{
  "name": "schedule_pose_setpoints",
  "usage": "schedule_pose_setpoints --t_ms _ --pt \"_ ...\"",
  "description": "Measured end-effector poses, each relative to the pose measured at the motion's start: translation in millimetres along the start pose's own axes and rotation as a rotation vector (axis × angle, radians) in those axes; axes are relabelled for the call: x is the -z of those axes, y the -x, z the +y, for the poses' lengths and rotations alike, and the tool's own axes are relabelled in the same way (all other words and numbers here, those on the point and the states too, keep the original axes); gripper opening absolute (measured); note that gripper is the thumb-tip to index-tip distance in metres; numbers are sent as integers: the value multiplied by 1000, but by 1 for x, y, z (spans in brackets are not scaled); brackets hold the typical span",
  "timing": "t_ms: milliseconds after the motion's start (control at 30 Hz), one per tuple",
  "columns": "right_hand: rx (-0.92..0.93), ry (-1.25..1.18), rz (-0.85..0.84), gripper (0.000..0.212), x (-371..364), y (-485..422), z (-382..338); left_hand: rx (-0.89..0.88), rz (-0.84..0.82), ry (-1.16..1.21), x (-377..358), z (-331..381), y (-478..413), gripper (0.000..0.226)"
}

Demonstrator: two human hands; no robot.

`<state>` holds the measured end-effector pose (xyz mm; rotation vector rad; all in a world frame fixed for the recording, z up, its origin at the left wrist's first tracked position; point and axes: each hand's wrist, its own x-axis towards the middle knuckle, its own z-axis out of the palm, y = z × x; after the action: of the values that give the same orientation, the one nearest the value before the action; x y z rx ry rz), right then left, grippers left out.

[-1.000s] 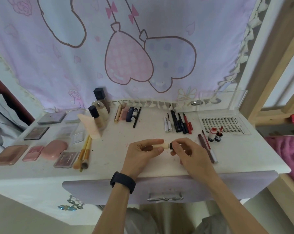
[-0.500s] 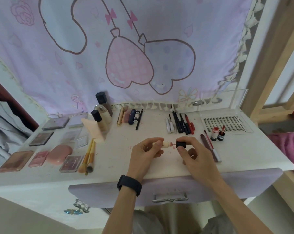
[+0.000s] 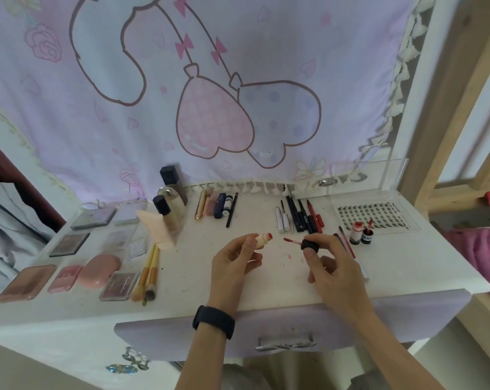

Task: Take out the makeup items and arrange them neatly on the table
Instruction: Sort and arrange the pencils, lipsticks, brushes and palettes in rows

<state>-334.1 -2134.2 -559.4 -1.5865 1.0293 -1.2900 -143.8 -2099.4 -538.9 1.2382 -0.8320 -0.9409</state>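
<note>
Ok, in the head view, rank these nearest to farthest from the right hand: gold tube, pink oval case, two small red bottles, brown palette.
1. Two small red bottles, just beyond the right hand, to its right.
2. Gold tube, at the back, left of centre.
3. Pink oval case, left side.
4. Brown palette, far left front.

You see soft, even daylight, brightest to the right of the surface (image 3: 277,280), faint shadows lying on it, colours pale and washed above it, its edges bowed by the wide lens, detail softening beyond its corners.
</note>
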Motion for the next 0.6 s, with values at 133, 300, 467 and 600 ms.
schedule_pose_setpoints --t_ms 133,300,467,600 --pt "-1 -81 105 17 -4 3 -5 52 112 149 7 -1 -5 44" --pt "-13 -134 104 15 -6 8 -20 203 97 251 9 13 -13 40" --pt "-66 -355 120 24 26 14 -32 245 -12 175 -6 27 -15 22" --pt "-152 -344 158 24 73 16 -21 135 -150 7 -41 36 -6 23"
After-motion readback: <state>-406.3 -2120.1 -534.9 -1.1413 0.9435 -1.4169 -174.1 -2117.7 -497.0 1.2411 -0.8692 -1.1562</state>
